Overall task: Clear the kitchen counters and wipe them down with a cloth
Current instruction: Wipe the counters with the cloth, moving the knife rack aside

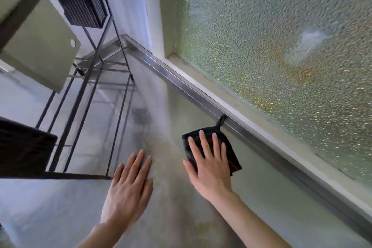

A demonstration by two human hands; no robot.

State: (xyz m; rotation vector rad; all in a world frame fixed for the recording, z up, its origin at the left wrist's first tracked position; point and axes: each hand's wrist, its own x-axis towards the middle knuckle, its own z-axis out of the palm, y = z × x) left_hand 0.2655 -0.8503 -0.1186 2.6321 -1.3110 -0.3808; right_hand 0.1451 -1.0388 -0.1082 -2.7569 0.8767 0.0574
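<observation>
Black rack legs are standing at the left, the left hand is resting flat, fingers together, on the counter, probably bracing, while the right hand, fingers spread, is pressing the cloth down beside the window rail for wiping.

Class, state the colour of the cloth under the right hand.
Black, with a small hanging loop; the cloth shows best in the head view.
</observation>
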